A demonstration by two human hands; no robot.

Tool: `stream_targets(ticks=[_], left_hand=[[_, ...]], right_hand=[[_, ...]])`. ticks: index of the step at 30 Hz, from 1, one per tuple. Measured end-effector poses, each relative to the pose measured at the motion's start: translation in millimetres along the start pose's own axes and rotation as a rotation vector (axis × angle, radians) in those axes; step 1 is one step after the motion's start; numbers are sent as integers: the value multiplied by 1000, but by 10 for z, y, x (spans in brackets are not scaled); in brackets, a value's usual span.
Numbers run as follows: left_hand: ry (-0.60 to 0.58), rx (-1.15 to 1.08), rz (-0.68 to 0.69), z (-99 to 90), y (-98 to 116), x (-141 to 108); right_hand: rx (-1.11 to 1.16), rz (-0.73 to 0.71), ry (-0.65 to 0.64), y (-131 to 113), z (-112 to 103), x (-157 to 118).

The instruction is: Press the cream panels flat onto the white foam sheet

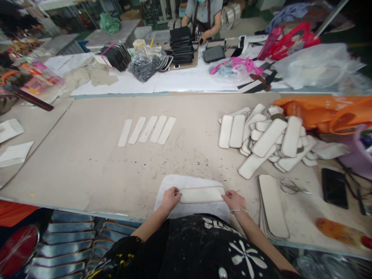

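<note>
Progress check: I'm reading this as early-to-mid in the batch. Five thin strips (147, 130) are lying side by side in a row mid-worktop, well apart from my hands; those look finished or staged. A big loose pile (269, 136) of padded pieces is sitting far right, untouched, so I'm judging most of the work is left. A neat stack (273, 205) of the same long shape is lying just right of my right hand, at the worktop (87, 162) edge.

Current piece: one padded strip (202, 194) is lying flat and crosswise on a white pad (188, 182) at the near edge, right in front of me. I'm holding it by both ends. Left hand (170, 197) is pinching the left end, fingers (175, 190) curled over the rim. Right hand (235, 199) is gripping the right end, fingers closed narrow on it. The strip is spanning between the two hands, touching both, resting on the pad rather than lifted, as far as I can tell.

Scissors (292, 187) are lying near the stack, not in hand. A phone (334, 188) is lying further right. An orange bag (328, 112) is sitting behind the pile.

Another person (203, 17) is working at the far table, hands well apart from mine.
</note>
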State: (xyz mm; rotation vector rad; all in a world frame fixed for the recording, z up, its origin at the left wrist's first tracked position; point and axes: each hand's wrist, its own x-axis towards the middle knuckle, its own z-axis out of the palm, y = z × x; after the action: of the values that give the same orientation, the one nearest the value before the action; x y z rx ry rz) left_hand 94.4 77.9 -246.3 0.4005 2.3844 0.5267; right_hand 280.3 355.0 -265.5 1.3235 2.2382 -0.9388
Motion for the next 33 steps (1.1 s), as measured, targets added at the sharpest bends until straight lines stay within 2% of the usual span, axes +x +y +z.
stream_targets(ticks=[4,14,33], left_hand=[[-3,2,-38,-3,5,9],[-15,25,-16,-5,-17,50],[-16,40,-44,-21,41,61]], right_hand=[[5,6,-9,3,5,8],[41,23,36,-46,-15,-22],[49,2,21,-73,-43,2]])
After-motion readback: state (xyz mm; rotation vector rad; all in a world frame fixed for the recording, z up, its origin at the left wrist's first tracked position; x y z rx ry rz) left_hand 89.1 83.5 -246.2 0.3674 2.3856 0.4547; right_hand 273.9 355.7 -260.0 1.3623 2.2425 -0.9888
